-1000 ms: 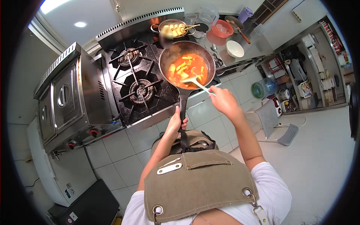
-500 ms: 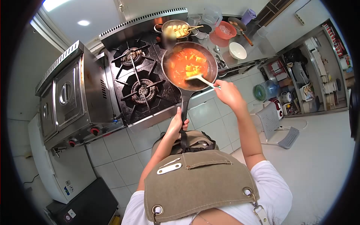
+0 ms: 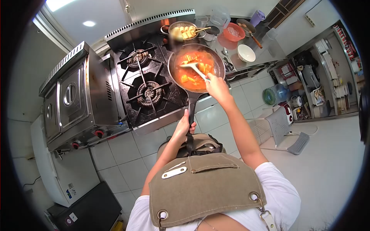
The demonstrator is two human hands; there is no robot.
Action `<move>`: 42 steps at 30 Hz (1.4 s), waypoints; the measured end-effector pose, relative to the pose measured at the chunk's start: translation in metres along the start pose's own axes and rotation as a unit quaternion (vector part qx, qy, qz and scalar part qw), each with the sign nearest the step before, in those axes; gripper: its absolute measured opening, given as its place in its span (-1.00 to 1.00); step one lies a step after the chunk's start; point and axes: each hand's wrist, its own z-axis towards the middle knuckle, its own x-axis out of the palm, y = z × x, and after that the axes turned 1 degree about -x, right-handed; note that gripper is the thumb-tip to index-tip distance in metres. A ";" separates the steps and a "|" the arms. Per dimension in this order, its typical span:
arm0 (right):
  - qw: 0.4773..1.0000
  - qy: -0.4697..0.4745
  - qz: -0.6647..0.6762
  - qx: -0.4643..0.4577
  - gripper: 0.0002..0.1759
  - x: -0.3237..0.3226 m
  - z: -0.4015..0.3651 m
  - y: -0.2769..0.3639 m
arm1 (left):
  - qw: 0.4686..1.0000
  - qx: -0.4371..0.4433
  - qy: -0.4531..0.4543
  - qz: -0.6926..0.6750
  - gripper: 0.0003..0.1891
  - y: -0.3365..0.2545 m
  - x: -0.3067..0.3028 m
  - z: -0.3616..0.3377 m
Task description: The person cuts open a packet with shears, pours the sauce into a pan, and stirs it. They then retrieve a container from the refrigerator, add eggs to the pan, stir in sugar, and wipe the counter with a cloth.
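Note:
A dark frying pan holds chunky pieces in a red-orange sauce on the right side of the stove. My left hand is wrapped around the pan's black handle, below the pan. In my right hand is a white spatula, held over the pan's right front rim. Its pale head reaches left across the sauce near the middle; whether it touches the bottom cannot be seen.
Left of the pan are burners with black grates. Behind it stands a pot of pale pieces with chopsticks across its rim. A white bowl, spoons and a red bowl occupy the right counter. A steel appliance stands far left.
My right hand has moved left and slightly up, bringing the spatula's head from the pan's front toward its upper middle. The chunks have shifted. My left hand keeps its hold on the handle.

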 end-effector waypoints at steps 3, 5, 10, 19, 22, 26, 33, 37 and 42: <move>1.000 0.024 -0.010 -0.008 -0.75 -0.011 -0.027 0.007 | 1.000 0.002 0.001 -0.009 -0.49 0.001 -0.001 0.001; 0.999 0.039 -0.020 -0.011 -0.75 -0.028 -0.040 0.011 | 1.000 0.006 0.001 -0.010 -0.49 0.001 -0.001 0.000; 0.994 0.089 -0.067 -0.010 -0.78 -0.082 -0.047 -0.002 | 1.000 -0.006 -0.002 -0.024 -0.49 0.002 -0.003 0.000; 0.980 0.152 -0.115 0.051 -0.78 -0.148 -0.058 0.000 | 0.999 -0.016 -0.017 -0.030 -0.53 -0.002 0.000 -0.002; 0.989 0.132 -0.066 0.025 -0.77 -0.107 -0.042 -0.020 | 1.000 -0.011 -0.010 -0.015 -0.47 -0.002 -0.001 -0.001; 0.998 0.059 -0.010 0.017 -0.78 -0.062 -0.028 -0.022 | 1.000 -0.007 -0.002 -0.027 -0.48 0.000 -0.002 0.000; 0.999 -0.027 -0.014 -0.034 -0.79 -0.013 0.007 -0.025 | 1.000 0.002 0.001 -0.027 -0.48 0.001 -0.002 0.000; 0.997 -0.038 -0.052 -0.051 -0.78 -0.018 0.019 -0.019 | 1.000 -0.006 -0.012 -0.020 -0.48 -0.005 0.003 -0.006; 0.994 -0.019 -0.081 -0.068 -0.76 -0.039 0.037 -0.049 | 0.999 -0.015 -0.018 -0.022 -0.48 -0.004 0.004 -0.005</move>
